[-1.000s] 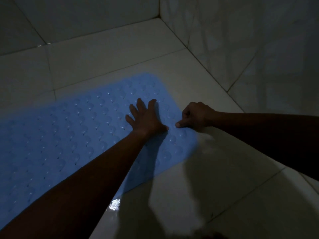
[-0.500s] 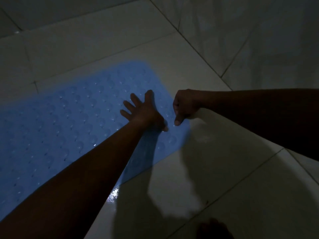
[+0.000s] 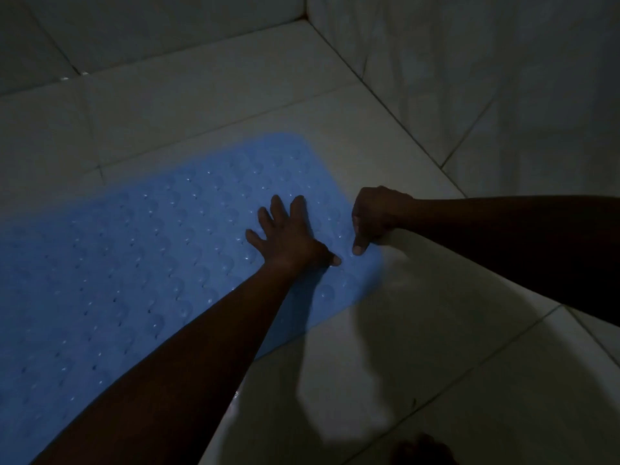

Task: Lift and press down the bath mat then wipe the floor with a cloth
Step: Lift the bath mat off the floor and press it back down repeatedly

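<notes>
mat [image 3: 134, 263]: blue and bumpy, lying flat on the floor, from the left edge of the frame to the middle.
floor [image 3: 419, 330]: big pale tiles with thin lines between them, dim light, dark arm shadows at the lower right.
left hand [image 3: 288, 236]: in the middle of the frame, palm down on the mat near its right end; fingers apart and flat, holding nothing.
right hand [image 3: 375, 213]: just right of the left hand, at the right edge of the mat; fingers curled in together, one finger pointing down with its tip on the mat. i cannot tell if it pinches the mat edge.
hands: near each other, not touching.
walls [image 3: 469, 78]: pale tiles at the top and upper right, meeting in a corner at the top.
</notes>
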{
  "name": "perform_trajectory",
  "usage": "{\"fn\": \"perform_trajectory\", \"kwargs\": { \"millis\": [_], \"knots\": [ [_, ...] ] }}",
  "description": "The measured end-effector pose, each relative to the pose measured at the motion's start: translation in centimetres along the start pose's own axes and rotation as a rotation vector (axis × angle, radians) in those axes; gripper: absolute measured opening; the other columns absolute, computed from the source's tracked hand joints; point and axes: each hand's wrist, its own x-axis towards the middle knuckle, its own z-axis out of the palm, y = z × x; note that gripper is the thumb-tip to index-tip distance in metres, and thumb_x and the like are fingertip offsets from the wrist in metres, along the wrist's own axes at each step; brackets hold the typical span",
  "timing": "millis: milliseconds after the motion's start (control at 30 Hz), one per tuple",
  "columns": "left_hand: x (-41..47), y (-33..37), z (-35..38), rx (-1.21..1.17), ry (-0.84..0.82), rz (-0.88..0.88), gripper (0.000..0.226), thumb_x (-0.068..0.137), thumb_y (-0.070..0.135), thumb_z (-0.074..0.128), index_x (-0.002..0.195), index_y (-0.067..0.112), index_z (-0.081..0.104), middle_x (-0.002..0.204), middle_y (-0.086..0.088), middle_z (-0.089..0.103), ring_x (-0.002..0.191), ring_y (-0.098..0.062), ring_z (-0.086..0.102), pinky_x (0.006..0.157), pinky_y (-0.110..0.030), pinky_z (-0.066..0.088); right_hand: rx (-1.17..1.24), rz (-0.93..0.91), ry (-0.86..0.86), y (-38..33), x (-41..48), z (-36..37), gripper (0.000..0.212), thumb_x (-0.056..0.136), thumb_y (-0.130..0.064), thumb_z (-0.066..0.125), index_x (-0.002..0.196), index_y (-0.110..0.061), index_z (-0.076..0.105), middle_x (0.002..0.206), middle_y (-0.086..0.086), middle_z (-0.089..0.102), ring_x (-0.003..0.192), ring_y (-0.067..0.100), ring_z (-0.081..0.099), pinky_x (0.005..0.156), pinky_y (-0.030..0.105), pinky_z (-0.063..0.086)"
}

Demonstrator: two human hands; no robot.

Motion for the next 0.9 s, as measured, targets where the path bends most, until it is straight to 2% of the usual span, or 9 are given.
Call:
{"fn": "perform_trajectory", "kwargs": {
  "millis": [67,167,267,400,500,567,633,733,900],
  "knots": [
    [-0.4,-0.3,-0.1,0.013,-0.006,0.018,0.132,0.057,0.064,0.083,0.155,0.037,-0.001,0.163,-0.005,-0.018,0.149,-0.035,-0.018,0.113,-0.065,-0.006,0.011,0.027,-0.018,0.3,-0.3,0.0,0.072,0.051,-0.052,0.093,0.105,-0.011,0.068,0.110,0.005,0.066,0.104,0.025,0.063,0.089,0.033,0.051],
    [-0.9,-1.1,-0.5,0.014,0.016,0.067,0.127,0.059,0.071,0.079,0.155,0.039,0.002,0.164,-0.006,-0.015,0.149,-0.036,-0.014,0.115,-0.064,-0.002,0.022,0.034,-0.067,0.0,-1.0,-0.4,0.046,0.059,-0.048,0.092,0.077,-0.018,0.062,0.082,-0.002,0.063,0.084,0.020,0.062,0.075,0.030,0.050],
    [-0.3,-2.0,-1.8,-0.077,0.031,0.065,0.127,0.055,0.075,0.078,0.154,0.042,0.005,0.164,-0.006,-0.011,0.149,-0.037,-0.006,0.114,-0.064,0.007,0.110,0.032,-0.045,-1.2,-0.4,-1.9,0.048,0.063,-0.043,0.092,0.090,-0.008,0.071,0.081,0.007,0.072,0.072,0.022,0.071,0.061,0.030,0.057],
    [2.2,-3.2,-7.3,-0.023,0.058,0.086,0.121,0.064,0.065,0.080,0.155,0.041,0.004,0.164,-0.006,-0.013,0.150,-0.038,0.000,0.114,-0.062,0.013,0.244,-0.008,0.092,-4.1,1.0,-6.1,0.040,0.078,-0.038,0.083,0.096,-0.003,0.074,0.087,0.015,0.073,0.072,0.024,0.070,0.064,0.036,0.060],
    [3.3,-3.4,-13.9,0.012,0.084,0.093,0.117,0.070,0.050,0.083,0.156,0.037,0.005,0.164,-0.008,-0.008,0.145,-0.040,0.021,0.111,-0.058,0.028,0.264,-0.057,0.106,-6.7,0.6,-10.1,0.042,0.083,-0.035,0.079,0.102,0.003,0.073,0.089,0.015,0.067,0.073,0.028,0.062,0.063,0.035,0.056],
    [3.1,-3.7,-19.1,-0.012,0.095,0.073,0.111,0.072,0.043,0.083,0.155,0.036,0.010,0.162,-0.010,0.007,0.135,-0.039,0.040,0.106,-0.053,0.039,0.210,-0.113,0.068,-8.8,-0.7,-13.4,0.043,0.085,-0.036,0.077,0.105,0.002,0.072,0.105,0.013,0.068,0.091,0.031,0.066,0.077,0.039,0.058],
    [2.4,-3.9,-24.1,-0.014,0.065,0.062,0.102,0.073,0.041,0.082,0.153,0.034,0.019,0.154,-0.012,0.028,0.126,-0.034,0.051,0.100,-0.046,0.046,0.161,-0.159,0.039,-10.7,-2.8,-16.9,0.041,0.085,-0.036,0.076,0.110,-0.004,0.072,0.115,0.007,0.067,0.106,0.026,0.064,0.087,0.033,0.053],
    [0.2,-3.3,-32.0,-0.004,0.024,0.030,0.085,0.075,0.042,0.080,0.147,0.029,0.036,0.146,-0.008,0.041,0.131,-0.027,0.046,0.103,-0.042,0.043,0.179,-0.190,-0.007,-13.2,-6.9,-23.1,0.039,0.083,-0.033,0.080,0.113,-0.009,0.070,0.105,0.002,0.064,0.097,0.018,0.060,0.080,0.026,0.044],
    [-6.4,-0.6,-48.7,-0.002,-0.004,-0.007,0.072,0.076,0.044,0.080,0.139,0.028,0.049,0.147,-0.006,0.041,0.133,-0.025,0.045,0.107,-0.042,0.041,0.185,-0.222,0.013,-19.0,-16.0,-36.6,0.038,0.077,-0.034,0.084,0.107,-0.015,0.070,0.091,-0.002,0.061,0.086,0.015,0.058,0.076,0.022,0.043]
  ]
}}
